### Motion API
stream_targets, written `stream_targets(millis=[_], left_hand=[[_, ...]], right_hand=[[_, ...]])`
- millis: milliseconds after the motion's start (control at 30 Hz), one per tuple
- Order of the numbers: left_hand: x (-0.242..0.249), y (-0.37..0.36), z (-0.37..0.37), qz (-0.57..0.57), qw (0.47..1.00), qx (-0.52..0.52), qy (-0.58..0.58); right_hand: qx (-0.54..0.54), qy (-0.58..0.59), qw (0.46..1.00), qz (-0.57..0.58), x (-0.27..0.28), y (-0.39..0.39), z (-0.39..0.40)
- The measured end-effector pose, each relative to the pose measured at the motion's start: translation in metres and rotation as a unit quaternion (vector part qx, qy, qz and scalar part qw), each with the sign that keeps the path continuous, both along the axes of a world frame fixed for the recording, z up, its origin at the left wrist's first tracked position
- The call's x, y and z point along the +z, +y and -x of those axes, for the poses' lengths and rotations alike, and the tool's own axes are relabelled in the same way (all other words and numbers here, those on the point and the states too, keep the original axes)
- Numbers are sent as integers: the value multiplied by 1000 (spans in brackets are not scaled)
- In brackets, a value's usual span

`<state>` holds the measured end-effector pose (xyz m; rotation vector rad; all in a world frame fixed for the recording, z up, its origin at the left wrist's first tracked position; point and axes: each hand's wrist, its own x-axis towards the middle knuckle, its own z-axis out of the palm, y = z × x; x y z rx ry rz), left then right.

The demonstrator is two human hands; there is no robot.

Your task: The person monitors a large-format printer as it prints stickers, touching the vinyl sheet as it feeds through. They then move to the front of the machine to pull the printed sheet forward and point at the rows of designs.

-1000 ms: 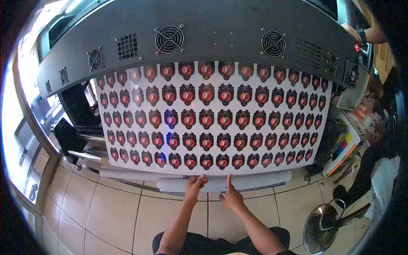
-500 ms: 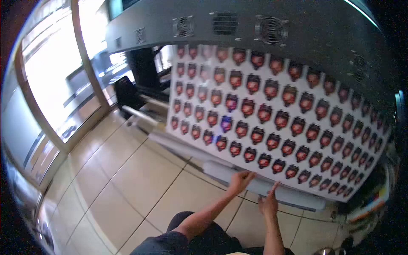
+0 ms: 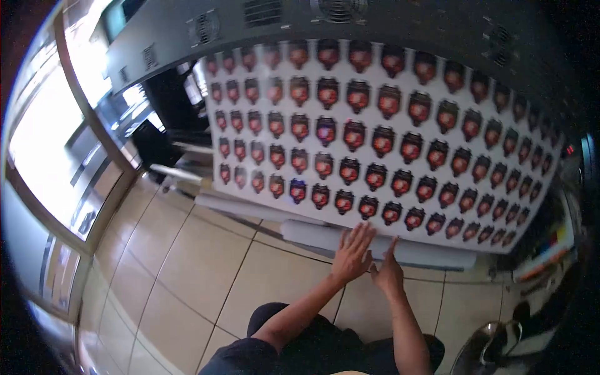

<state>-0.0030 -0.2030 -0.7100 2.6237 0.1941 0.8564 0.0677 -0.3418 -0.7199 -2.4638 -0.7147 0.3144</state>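
A large white sheet [image 3: 369, 156] printed with rows of dark and red badge-shaped designs hangs down from a wide-format printer [image 3: 425, 25]. My left hand [image 3: 353, 255] is spread flat, palm toward the sheet, its fingertips at the lower margin. Just right of it is my right hand [image 3: 389, 275], with the index finger stretched up toward the sheet's bottom edge and the thumb apart. Neither hand grips anything. Below the sheet's edge lies a pale roll [image 3: 431, 255], partly hidden behind both hands.
Glass doors with metal frames [image 3: 103, 134] stand at the left. Light floor tiles [image 3: 187, 275] spread below the printer. A shiny metal object [image 3: 494, 337] is at the lower right, near a rack of colourful items [image 3: 556, 231].
My left hand has gone from a closed, pinched shape at the sheet's edge to spread fingers. My right hand stays beside it, index finger extended. The view has shifted, moving the sheet left and up.
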Motion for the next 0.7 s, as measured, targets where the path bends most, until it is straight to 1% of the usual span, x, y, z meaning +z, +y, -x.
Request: stream_targets(millis=[33,67,133,167,233,333,400,467,567,600,667,700], left_hand=[[-8,-1,-2,2,999,-3,49],[-8,-4,-1,-1,999,-28,46],[-6,-10,0,-27,995,25,91],[-7,-11,-1,-29,996,6,87],[-10,-12,-3,-33,993,53,100],[-16,-9,-5,-24,994,32,99],[-11,-10,-2,-50,992,32,110],[-6,-5,0,-47,993,15,111],[-10,0,0,-85,989,14,123],[-12,0,-1,-85,989,16,121],[-13,-1,-3,-68,994,4,91],[-13,-3,-4,-68,991,13,114]], right_hand=[[-3,3,1000,-4,0,-1,1],[-6,7,1000,-8,0,-3,1],[30,-42,999,3,0,-4,2],[11,-46,999,4,0,-4,0],[23,-36,999,-10,2,-6,-1],[48,-47,998,1,10,-9,1],[41,-26,999,-1,21,-9,9],[41,-65,996,-56,32,-5,17],[74,-66,991,-88,31,3,26],[76,-68,991,-89,31,4,26],[79,-41,995,-52,33,3,23],[71,-27,997,-20,38,1,20]])
